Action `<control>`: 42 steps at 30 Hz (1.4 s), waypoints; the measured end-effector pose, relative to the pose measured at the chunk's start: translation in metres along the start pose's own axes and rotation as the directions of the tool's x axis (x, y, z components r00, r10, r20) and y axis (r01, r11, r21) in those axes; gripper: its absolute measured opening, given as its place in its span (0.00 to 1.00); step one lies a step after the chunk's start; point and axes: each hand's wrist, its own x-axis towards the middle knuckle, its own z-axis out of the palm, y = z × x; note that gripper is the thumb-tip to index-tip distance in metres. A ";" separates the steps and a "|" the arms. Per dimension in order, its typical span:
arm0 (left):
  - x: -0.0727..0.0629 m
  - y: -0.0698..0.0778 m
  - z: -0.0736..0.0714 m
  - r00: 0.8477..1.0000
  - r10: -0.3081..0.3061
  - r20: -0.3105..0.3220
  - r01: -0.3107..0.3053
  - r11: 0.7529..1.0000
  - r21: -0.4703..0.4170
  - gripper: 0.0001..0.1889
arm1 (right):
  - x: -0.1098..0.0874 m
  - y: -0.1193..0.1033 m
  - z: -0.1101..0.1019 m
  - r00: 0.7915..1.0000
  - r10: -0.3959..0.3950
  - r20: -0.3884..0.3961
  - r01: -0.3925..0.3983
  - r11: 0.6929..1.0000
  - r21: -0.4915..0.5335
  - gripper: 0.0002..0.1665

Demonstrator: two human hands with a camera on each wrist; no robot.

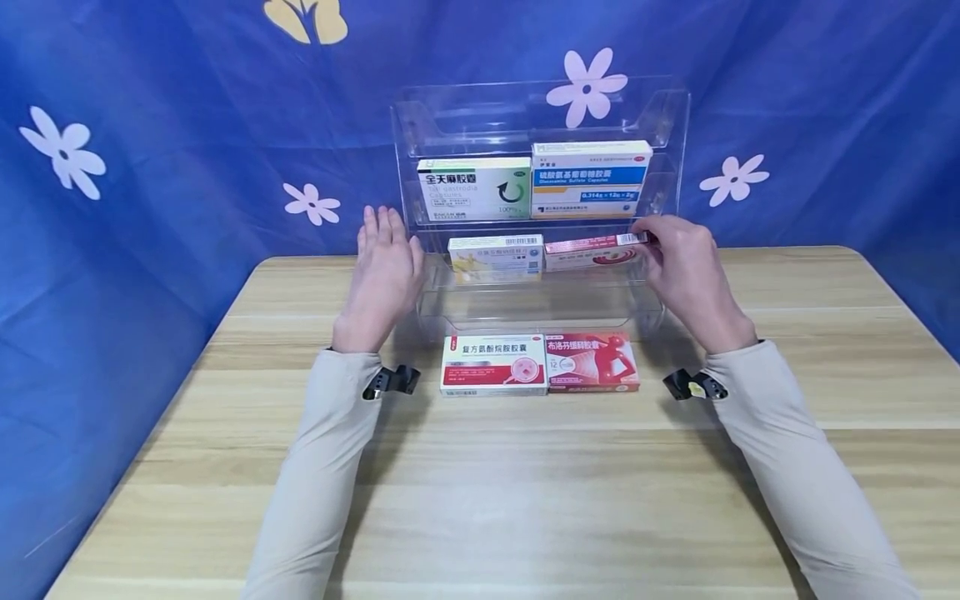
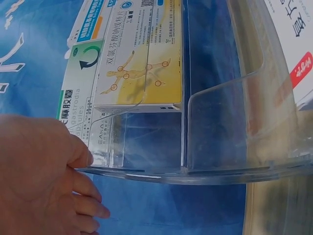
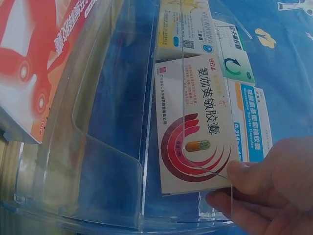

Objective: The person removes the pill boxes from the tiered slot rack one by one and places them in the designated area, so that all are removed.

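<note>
The fingers of the right hand pinch the corner of a red-and-white box in the middle tier of the rack, seemingly to steady it. The left hand, straight-fingered and released, lies against the rack's side, probably bracing its light, clear, glossy plastic. Below is a smooth wood-grain desk.

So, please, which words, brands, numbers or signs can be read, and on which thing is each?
"全天麻胶囊": green-white box
"gastrodia Capsules": same box
"100%": same box
"硫酸氨基葡萄糖胶囊": blue-white box
"Glucosamine Sulfate Capsules": same box
"0.314…×12…×2…": same box
"双氯芬酸钠缓释片": yellow-white box
"氨咖黄敏胶囊": box with red arcs
"白云山": same box
"复方氨酚烷胺胶囊": white-red box
"布洛芬缓释胶囊": red box
"12": same box
Other print: too small or blurred.
</note>
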 end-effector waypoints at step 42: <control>0.000 0.002 -0.001 1.000 -0.005 -0.004 0.005 1.000 -0.023 0.31 | -0.020 -0.002 -0.035 0.951 0.293 -0.097 -0.167 0.755 0.634 0.14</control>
